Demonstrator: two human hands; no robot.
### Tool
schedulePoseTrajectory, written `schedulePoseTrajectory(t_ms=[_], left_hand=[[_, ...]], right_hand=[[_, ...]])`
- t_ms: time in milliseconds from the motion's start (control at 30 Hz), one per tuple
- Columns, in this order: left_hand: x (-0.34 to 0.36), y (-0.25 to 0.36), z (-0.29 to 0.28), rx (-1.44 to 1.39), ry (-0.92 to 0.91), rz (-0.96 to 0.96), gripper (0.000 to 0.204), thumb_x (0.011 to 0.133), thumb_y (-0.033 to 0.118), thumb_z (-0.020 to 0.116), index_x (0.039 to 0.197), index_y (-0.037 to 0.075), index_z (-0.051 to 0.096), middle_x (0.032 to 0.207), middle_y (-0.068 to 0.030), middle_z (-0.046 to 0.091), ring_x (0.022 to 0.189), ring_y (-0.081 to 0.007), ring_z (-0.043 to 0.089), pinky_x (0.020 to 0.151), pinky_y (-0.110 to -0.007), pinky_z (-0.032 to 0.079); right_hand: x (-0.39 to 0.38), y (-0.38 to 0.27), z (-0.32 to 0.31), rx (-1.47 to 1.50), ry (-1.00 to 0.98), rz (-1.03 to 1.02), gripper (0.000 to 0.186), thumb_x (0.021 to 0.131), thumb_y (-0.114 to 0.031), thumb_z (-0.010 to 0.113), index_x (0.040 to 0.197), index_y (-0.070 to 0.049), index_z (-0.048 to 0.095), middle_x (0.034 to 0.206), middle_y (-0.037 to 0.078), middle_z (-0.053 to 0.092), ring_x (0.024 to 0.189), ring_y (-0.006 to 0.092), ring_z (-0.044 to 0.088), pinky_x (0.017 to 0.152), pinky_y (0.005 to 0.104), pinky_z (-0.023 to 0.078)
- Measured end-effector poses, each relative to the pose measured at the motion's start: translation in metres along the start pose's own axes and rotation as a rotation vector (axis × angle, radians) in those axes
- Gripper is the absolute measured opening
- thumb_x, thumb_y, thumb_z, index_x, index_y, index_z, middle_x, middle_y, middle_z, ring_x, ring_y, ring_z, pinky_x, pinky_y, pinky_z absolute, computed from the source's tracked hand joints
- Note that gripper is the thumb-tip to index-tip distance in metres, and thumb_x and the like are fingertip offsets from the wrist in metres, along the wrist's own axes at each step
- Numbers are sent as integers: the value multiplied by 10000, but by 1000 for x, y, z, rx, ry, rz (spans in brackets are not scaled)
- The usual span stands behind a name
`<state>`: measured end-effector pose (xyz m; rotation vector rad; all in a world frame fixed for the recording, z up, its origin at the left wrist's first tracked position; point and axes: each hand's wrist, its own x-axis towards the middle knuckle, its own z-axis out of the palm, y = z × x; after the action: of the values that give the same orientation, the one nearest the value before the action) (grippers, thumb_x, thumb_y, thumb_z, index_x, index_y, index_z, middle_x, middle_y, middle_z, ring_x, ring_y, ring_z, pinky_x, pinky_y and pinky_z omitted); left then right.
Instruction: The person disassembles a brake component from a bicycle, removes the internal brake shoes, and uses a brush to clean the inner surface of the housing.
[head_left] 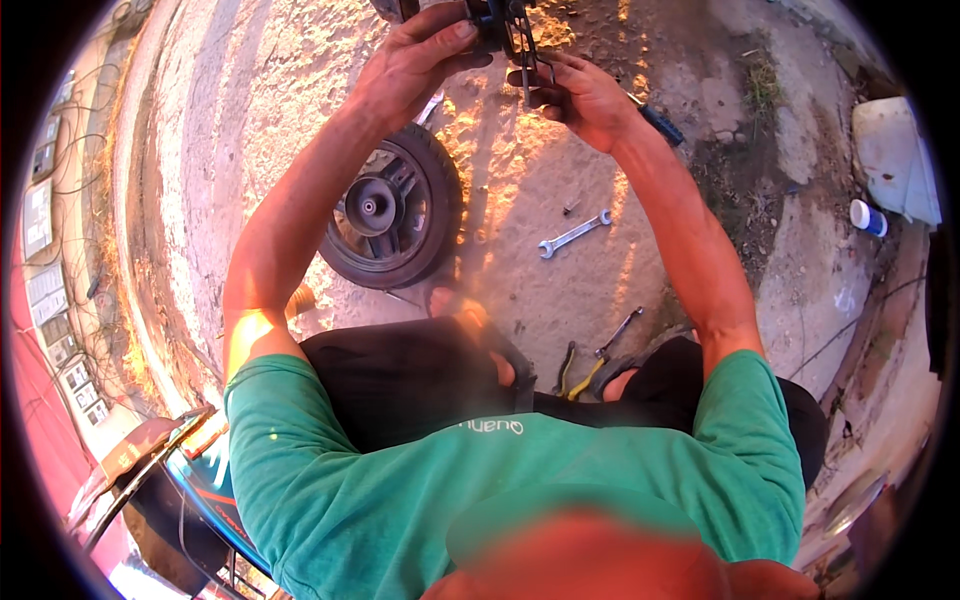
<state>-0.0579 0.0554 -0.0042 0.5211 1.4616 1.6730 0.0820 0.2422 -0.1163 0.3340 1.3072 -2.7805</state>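
At the top edge hangs a dark metal part [488,22] with thin rods, cut off by the frame. My left hand [425,52] is closed around its left side, thumb on top. From the right, my right hand [580,98] pinches at a thin dark rod [527,85] below that part; its fingertips are partly hidden. A tool with a dark handle [660,124] lies on the ground beside my right wrist. Below my left forearm rests a small black-tyred wheel [440,200] with a spoked hub, lying flat.
A double open-ended wrench [575,234] and a small bolt [570,209] lie on the rough ground. Yellow-handled pliers [580,386] and a smaller wrench [622,331] sit near my feet. A blue-and-white tub [868,218] stands far right; a blue motorcycle [205,485] is lower left.
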Motion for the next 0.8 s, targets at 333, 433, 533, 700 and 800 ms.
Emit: schedulePoseTrajectory(t_ms=[333,433,533,700,800], left_hand=[[0,-1,-1,-1,-15,13,517,1003,192,690,1422,-47,502,1355,-174,623,1266,-309,601,1111,-459,479],[2,-2,1,-11,-13,10,492,1010,179,676,1414,-46,510,1352,-173,626,1260,-310,606,1108,-459,481],[1,-2,1,-17,-10,5,485,1010,172,676,1411,-47,513,1348,-173,628,1253,-308,610,1106,-455,484],[1,-1,1,-31,-10,5,482,1005,162,683,1406,-48,517,1340,-174,630,1246,-300,616,1099,-449,490],[2,-3,-2,-30,-9,6,483,1003,161,685,1405,-48,517,1338,-173,631,1244,-297,617,1097,-448,492]], right_hand=[[-3,-11,-3,116,-125,26,324,1044,-274,609,1257,-32,635,963,18,668,793,100,580,565,223,437],[2,-9,-10,140,-184,33,347,1053,-305,590,1252,-24,636,967,20,677,807,105,594,574,223,441],[0,-13,-5,132,-180,53,355,1058,-316,577,1248,-21,637,962,21,682,808,104,599,582,222,443],[-1,-15,-2,142,-165,64,344,1062,-309,571,1232,-20,645,943,18,679,796,103,592,578,225,439],[1,-13,-2,138,-155,59,340,1067,-305,564,1227,-17,650,939,21,678,787,107,585,575,231,435]])
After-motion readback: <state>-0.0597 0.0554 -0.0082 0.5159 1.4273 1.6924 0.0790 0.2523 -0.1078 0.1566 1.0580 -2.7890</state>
